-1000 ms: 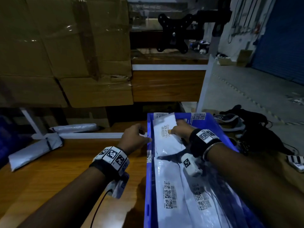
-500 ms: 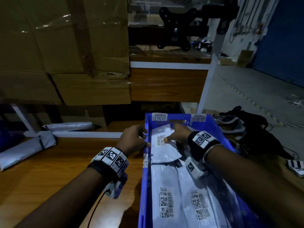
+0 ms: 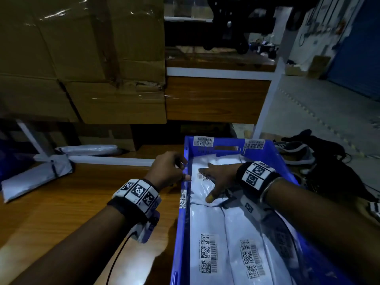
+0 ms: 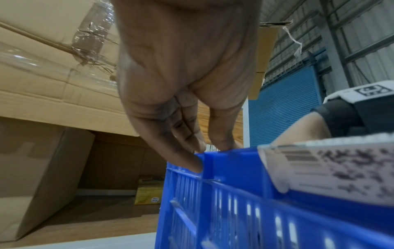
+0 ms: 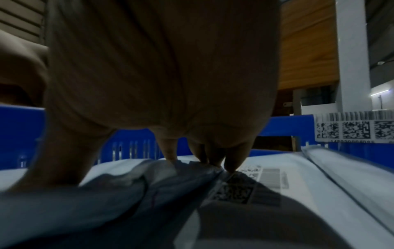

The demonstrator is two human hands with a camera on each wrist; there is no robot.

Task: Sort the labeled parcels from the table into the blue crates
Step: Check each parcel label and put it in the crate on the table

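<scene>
A blue crate (image 3: 225, 144) stands at the table's right end, with several white labeled parcels lying flat in it. My right hand (image 3: 220, 177) lies spread, fingers straight, on the far white parcel (image 3: 203, 163) and presses it down; the right wrist view shows the fingertips (image 5: 231, 166) on that parcel (image 5: 277, 168) beside its label. My left hand (image 3: 168, 169) is at the crate's left rim. In the left wrist view it (image 4: 181, 67) pinches the rim (image 4: 234, 166), thumb on top and fingers on the outer face. Two more parcels (image 3: 207, 227) fill the near part.
Two white parcels (image 3: 37, 177) (image 3: 88, 150) lie at the far left of the wooden table (image 3: 61, 212). Taped cardboard boxes (image 3: 82, 58) are stacked behind. Dark clothing and shoes (image 3: 308, 153) lie to the right of the crate.
The right hand has lowered the tilted parcel flat into the crate's far end and now lies spread on it. The left hand has stayed at the rim.
</scene>
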